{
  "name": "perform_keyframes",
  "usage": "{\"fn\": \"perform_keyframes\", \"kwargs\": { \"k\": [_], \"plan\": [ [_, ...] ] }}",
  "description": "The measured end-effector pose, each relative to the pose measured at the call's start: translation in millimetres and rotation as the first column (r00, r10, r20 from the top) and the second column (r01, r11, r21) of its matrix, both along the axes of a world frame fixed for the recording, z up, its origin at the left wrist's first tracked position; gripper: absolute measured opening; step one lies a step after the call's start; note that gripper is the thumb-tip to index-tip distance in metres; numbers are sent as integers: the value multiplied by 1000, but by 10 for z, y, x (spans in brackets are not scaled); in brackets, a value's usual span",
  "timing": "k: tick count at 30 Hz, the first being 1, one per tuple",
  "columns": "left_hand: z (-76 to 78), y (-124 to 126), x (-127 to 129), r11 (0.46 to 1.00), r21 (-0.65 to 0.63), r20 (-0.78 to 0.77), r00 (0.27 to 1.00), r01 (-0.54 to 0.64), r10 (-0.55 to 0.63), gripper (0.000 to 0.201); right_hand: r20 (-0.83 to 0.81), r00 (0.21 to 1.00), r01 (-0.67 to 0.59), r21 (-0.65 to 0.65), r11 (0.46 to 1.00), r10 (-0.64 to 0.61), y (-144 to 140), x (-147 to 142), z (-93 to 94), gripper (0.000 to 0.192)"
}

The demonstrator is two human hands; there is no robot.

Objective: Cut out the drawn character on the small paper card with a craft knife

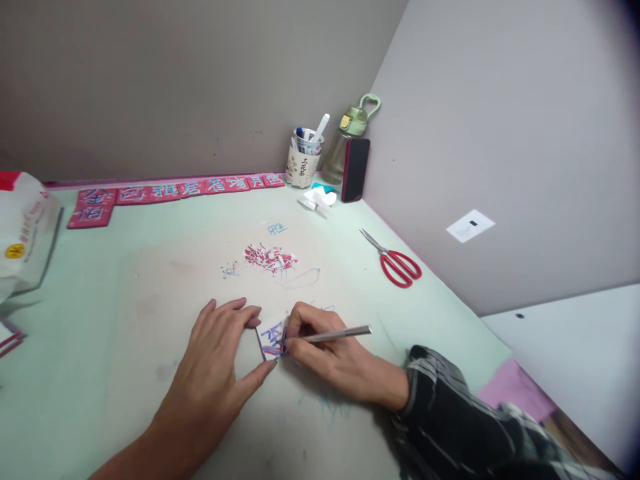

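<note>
My left hand (215, 363) steadies a small white square tile (267, 331) on the table, its thumb at the near edge and its fingertips at the far left corner. Purple character strokes and some red marks show on the tile. In my right hand (330, 353) is a slim silver craft knife (345, 333), gripped like a pen. Its tip is at the tile's right side, hidden by my fingers. Just beyond lies a heap of red and white shavings (270, 258), with a smaller scatter of dark crumbs (230, 269) to its left.
Red carved character tiles (193, 189) line the back wall. A cup of pens (303, 160), green bottle (340, 150), phone (356, 170) and crumpled tissue (319, 198) stand or lie in the back corner. Red-handled scissors (395, 263) lie right; a white bag (27, 233) stands left.
</note>
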State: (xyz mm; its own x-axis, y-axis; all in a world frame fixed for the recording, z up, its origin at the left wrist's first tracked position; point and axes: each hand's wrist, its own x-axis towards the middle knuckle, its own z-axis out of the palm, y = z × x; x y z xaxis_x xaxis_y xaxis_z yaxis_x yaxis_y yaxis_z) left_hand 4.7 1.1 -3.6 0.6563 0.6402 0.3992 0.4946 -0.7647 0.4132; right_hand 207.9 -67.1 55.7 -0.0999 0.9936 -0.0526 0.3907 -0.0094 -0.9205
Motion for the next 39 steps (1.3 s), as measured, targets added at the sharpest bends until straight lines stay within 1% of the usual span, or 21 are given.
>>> {"fn": "perform_keyframes", "kwargs": {
  "k": [3,6,9,10,11,13,15,16,18,21,26,30,34,39],
  "plan": [
    [6,-3,9,1000,-25,-19,1000,-6,5,46,-5,1000,10,-7,1000,-10,-5,-12,-11,14],
    [9,-3,2,999,-36,-39,999,-8,7,54,-25,999,29,-31,999,-30,-17,-30,-27,13],
    [13,17,-37,998,-44,-73,996,46,-50,69,-50,998,32,-42,999,-34,-29,-44,-43,13],
    [15,28,-57,996,-50,-86,993,77,-81,70,-57,998,30,-39,999,-32,-33,-46,-48,14],
    [17,39,-77,993,-58,-96,989,107,-113,68,-65,997,28,-35,999,-31,-36,-47,-52,15],
    [20,61,-114,985,-87,-97,983,149,-157,55,-73,997,30,-29,999,-32,-41,-50,-61,15],
    [21,77,-137,979,-124,-80,982,159,-170,44,-73,997,38,-25,999,-40,-46,-56,-70,16],
    [20,82,-142,978,-142,-72,983,156,-167,41,-68,997,43,-22,999,-44,-49,-60,-75,16],
    [16,85,-138,977,-156,-60,986,146,-157,40,-53,997,56,-19,998,-57,-56,-70,-77,15],
    [8,75,-106,985,-111,-29,990,132,-136,37,-14,997,73,-34,997,-74,-74,-80,-54,14],
    [14,23,-49,996,-29,0,997,81,-81,32,19,999,44,-84,996,-43,-102,-72,28,11],
    [14,-11,-45,999,-23,-15,999,37,-37,29,16,999,39,-82,996,-37,-101,-66,30,9],
    [6,-8,-52,999,-27,-7,999,40,-40,30,22,999,26,-57,998,-25,-101,-56,-10,11],
    [24,4,-44,999,-6,-14,999,44,-44,31,34,999,-31,-31,999,32,-95,-37,-12,11]
  ]
}}
